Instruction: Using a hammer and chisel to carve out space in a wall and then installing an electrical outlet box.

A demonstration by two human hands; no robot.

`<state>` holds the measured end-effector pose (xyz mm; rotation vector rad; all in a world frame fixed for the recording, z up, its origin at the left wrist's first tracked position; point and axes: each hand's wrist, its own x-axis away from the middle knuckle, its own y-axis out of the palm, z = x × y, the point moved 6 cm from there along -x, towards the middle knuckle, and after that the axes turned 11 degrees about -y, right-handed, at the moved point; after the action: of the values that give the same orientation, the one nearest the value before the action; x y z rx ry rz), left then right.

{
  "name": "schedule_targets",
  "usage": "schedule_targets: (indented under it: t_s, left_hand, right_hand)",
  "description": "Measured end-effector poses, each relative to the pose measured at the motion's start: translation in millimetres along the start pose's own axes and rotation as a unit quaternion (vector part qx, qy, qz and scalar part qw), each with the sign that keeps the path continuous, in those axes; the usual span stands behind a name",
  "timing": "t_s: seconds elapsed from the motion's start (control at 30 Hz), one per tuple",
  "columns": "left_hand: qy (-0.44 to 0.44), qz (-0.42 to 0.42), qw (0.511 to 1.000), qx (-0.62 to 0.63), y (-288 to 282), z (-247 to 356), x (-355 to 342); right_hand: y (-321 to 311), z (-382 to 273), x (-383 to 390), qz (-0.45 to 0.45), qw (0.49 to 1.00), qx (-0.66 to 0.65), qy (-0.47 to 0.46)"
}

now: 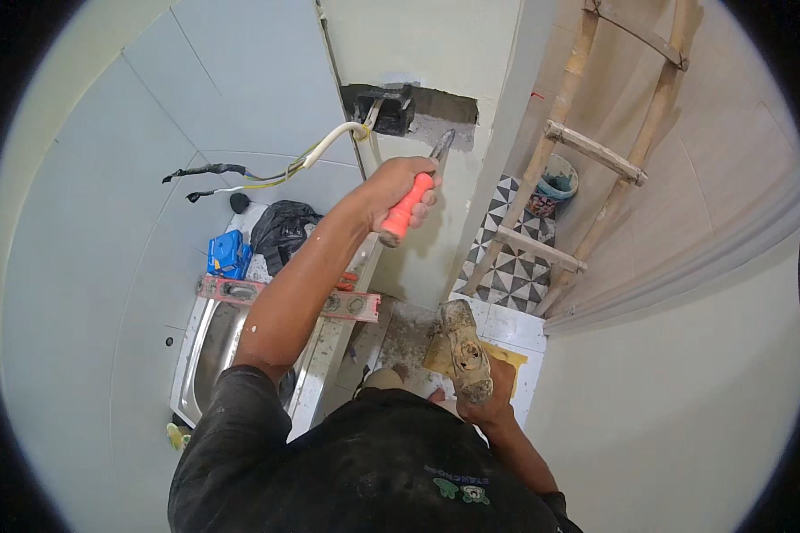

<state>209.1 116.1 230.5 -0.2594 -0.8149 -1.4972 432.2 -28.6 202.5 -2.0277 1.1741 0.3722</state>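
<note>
My left hand (411,194) grips the red handle of a chisel (443,146), raised toward a dark rectangular cutout (448,105) in the pale wall, its tip over the grey patch at the lower part of the opening. A black box (388,112) sits in the cutout, with a white conduit (333,140) and taped-end wires coming out to the left. My right hand (491,394) is closed on a hammer (464,342) with a dusty, worn head, held low in front of my body; its handle is mostly hidden beneath the head.
At left, a steel sink (224,338) carries a red spirit level (356,304), a blue package (227,253) and a black bag (284,226). A bamboo ladder (596,155) leans at right beside a bucket (551,186) on patterned tiles (516,271).
</note>
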Motion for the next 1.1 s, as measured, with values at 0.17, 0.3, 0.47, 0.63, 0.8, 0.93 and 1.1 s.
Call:
schedule_targets:
  t_s: [0.17, 0.3, 0.47, 0.63, 0.8, 0.93, 1.1]
  left_hand:
    - [0.021, 0.014, 0.998, -0.051, 2.8, 18.1, -3.5]
    - [-0.009, -0.03, 0.992, -0.121, 4.4, 5.6, 1.5]
    - [0.043, 0.044, 0.985, -0.159, -7.3, 21.3, 6.1]
    - [-0.05, -0.103, 0.988, -0.104, -11.2, 9.9, -0.9]
    - [0.023, -0.066, 0.989, -0.129, -16.6, 13.6, 1.5]
    - [0.001, -0.039, 0.996, -0.086, -17.3, 14.5, -19.7]
    - [-0.042, -0.069, 0.986, -0.149, -12.0, 15.1, -3.1]
  right_hand:
    - [3.6, 1.1, 4.5, 0.02, 1.0, -0.014, -0.006]
    - [6.7, 7.5, 8.4, -0.02, 0.999, 0.038, -0.014]
    - [12.2, -4.8, 3.9, -0.031, 0.999, 0.033, 0.0]
    - [16.0, -9.3, 4.3, -0.072, 0.993, 0.077, -0.054]
    - [25.5, 1.0, 14.0, -0.044, 0.995, -0.042, 0.084]
    - [28.1, -4.8, 2.5, -0.057, 0.988, -0.076, 0.12]
    - [34.3, 3.6, 3.5, -0.027, 0.988, -0.079, 0.127]
